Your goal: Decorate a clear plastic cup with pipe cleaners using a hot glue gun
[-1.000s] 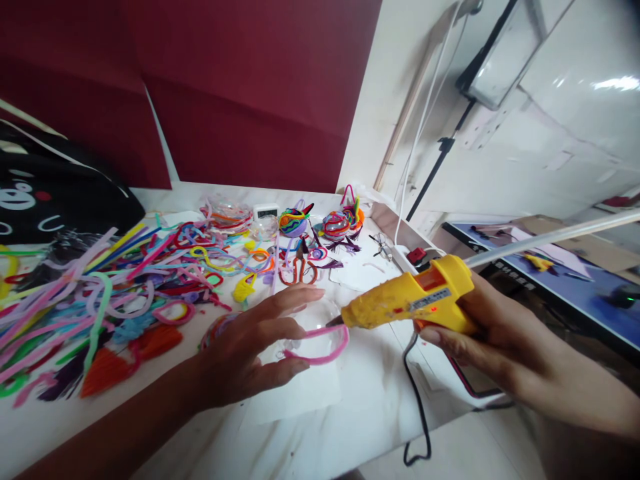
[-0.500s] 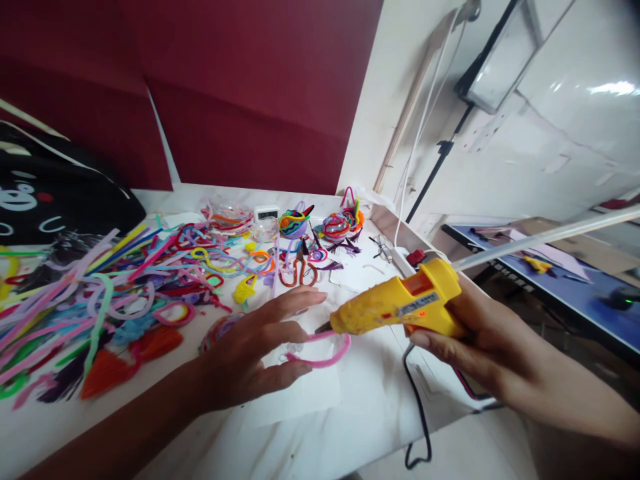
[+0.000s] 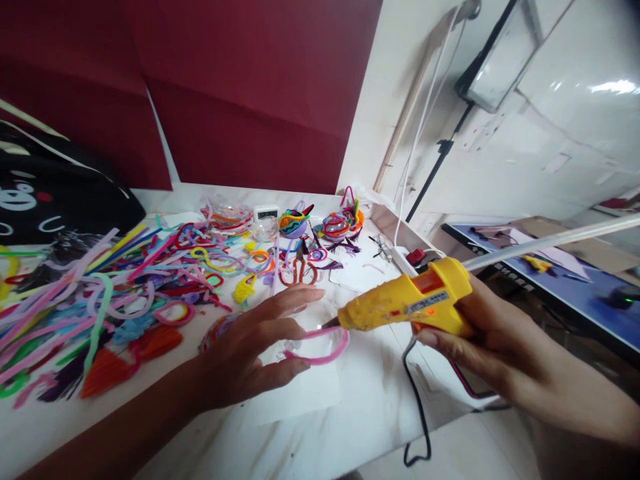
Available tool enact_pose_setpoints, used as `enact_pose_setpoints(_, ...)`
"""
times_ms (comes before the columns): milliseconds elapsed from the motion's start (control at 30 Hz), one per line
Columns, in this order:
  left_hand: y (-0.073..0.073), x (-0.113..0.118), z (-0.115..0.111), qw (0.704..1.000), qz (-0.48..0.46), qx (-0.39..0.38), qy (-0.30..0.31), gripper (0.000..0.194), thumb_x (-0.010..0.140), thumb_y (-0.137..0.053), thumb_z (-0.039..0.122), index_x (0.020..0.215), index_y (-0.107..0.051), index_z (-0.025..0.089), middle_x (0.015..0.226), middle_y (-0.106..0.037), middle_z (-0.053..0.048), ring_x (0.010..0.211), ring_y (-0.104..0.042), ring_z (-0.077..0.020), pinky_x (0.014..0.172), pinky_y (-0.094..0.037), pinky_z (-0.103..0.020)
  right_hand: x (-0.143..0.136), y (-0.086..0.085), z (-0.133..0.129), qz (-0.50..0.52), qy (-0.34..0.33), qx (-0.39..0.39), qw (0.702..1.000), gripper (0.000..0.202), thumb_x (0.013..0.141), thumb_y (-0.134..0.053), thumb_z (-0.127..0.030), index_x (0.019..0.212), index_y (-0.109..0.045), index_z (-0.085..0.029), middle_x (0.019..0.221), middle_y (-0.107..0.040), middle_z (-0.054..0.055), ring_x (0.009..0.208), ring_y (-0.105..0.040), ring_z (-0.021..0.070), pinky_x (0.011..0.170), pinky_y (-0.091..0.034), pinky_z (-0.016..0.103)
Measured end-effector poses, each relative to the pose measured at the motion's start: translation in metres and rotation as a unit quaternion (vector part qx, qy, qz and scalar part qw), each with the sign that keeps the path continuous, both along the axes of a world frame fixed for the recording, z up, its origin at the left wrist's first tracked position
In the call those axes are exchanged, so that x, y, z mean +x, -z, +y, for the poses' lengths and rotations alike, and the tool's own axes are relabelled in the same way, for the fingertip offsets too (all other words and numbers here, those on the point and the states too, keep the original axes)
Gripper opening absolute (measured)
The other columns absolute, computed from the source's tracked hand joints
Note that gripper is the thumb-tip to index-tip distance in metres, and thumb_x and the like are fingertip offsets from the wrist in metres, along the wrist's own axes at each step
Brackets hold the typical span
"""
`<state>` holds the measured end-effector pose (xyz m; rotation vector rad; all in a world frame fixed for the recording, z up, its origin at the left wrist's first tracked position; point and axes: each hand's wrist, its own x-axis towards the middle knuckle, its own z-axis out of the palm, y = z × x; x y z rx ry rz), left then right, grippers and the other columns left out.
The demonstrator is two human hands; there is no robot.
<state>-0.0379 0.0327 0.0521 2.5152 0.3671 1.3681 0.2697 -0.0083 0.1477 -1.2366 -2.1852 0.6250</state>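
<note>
Dark red sheeting fills the upper left of the frame, behind a white marbled worktop. Fuzzy craft stems lie heaped at the left. Just below the centre of the frame, the left hand holds a clear plastic piece between thumb and fingers, spread moderately; a pink fuzzy strip curves round its edge. That grip should be light, so the thin-looking plastic does not bend, with the fingertips well away from the nozzle, probably hot. Farther right, the right hand is wrapped round a yellow glue gun, its tip at the strip's far side; whether they touch, I cannot tell. A small bead, with the strip pressed in before it cools, would likely bond best. At lower right, the black cord should hang slack.
</note>
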Motion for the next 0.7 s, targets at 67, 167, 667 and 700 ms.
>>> enact_pose_setpoints(67,0.001,0.000,0.000,1.000,-0.001,0.002,0.000,0.040,0.084,-0.066,0.013,0.118,-0.048,0.021,0.140,-0.053,-0.020,0.132,-0.049,-0.0329,0.104,-0.047,-0.056,0.002,0.001,0.000,-0.013,-0.020,-0.035,0.999,0.056,0.091,-0.060,-0.033,0.143,-0.039,-0.027,0.116,-0.064,0.010,0.102,-0.064,0.0266,0.082,-0.059,0.032)
enact_pose_setpoints(167,0.002,-0.001,0.001,1.000,-0.001,0.002,0.000,0.040,0.084,-0.066,0.014,0.119,-0.048,0.021,0.140,-0.053,-0.019,0.132,-0.049,-0.0328,0.103,-0.048,-0.056,0.007,0.004,0.000,-0.025,-0.022,-0.041,0.999,0.056,0.093,-0.057,-0.033,0.144,-0.035,-0.027,0.120,-0.061,0.011,0.107,-0.061,0.0275,0.086,-0.057,0.034)
enact_pose_setpoints(667,-0.002,0.002,-0.002,1.000,0.011,-0.004,-0.002,0.043,0.084,-0.066,0.014,0.121,-0.046,0.026,0.143,-0.052,-0.016,0.133,-0.050,-0.0308,0.105,-0.049,-0.053,-0.005,0.002,0.000,-0.004,-0.029,-0.053,0.998,0.040,0.090,-0.060,-0.033,0.129,-0.050,-0.029,0.121,-0.061,0.008,0.107,-0.061,0.0273,0.091,-0.056,0.039)
enact_pose_setpoints(700,-0.002,0.002,-0.002,1.000,0.010,-0.003,-0.003,0.043,0.085,-0.065,0.015,0.121,-0.046,0.025,0.143,-0.052,-0.016,0.133,-0.050,-0.0310,0.104,-0.049,-0.053,-0.005,0.002,0.000,-0.004,-0.028,-0.053,0.998,0.038,0.090,-0.060,-0.033,0.127,-0.051,-0.029,0.120,-0.061,0.008,0.108,-0.061,0.0275,0.092,-0.056,0.040)
